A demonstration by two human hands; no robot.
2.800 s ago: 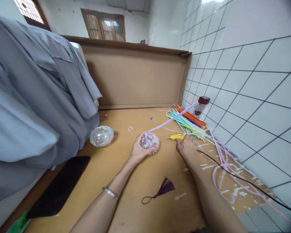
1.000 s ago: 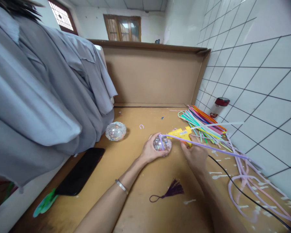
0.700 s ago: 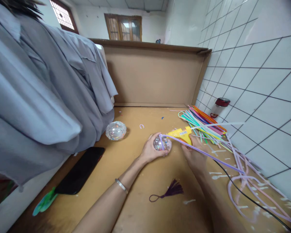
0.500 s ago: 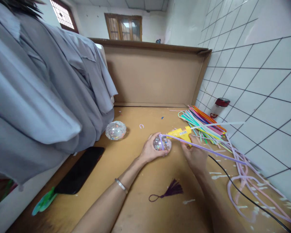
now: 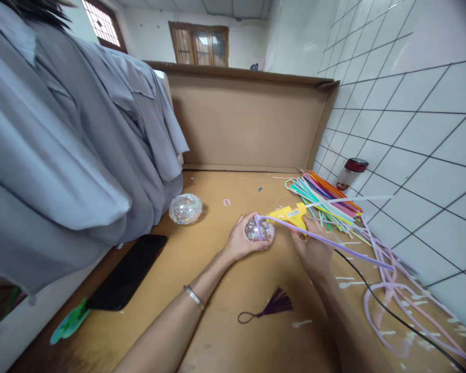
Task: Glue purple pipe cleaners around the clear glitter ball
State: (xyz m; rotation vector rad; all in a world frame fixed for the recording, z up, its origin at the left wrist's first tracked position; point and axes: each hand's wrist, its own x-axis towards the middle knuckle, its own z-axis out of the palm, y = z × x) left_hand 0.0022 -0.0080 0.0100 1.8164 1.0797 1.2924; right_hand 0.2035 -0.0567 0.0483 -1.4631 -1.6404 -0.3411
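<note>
My left hand [image 5: 241,239] is wrapped round a clear ball with coloured specks [image 5: 266,231] at the middle of the table. A lilac strip [image 5: 326,238] lies over the ball and runs off to the right. In my right hand [image 5: 314,246] is a yellow glue gun [image 5: 289,214], its nozzle at the top of the ball beside the strip. A pale glue stick [image 5: 349,199] sticks out of the gun's back. A second clear speckled ball [image 5: 185,209] sits to the left. The dark purple tassel [image 5: 277,304] lies nearer me.
Coloured pipe cleaners [image 5: 328,199] and a red-lidded jar [image 5: 351,173] are by the tiled wall. A black cable [image 5: 376,295] crosses lilac strips at right. A black phone [image 5: 128,272] lies left, near a person's grey shirt [image 5: 101,145]. Cardboard [image 5: 248,122] stands behind.
The lilac strip's right-hand stretch has dropped slightly. Both hands, the ball and the glue gun look the same.
</note>
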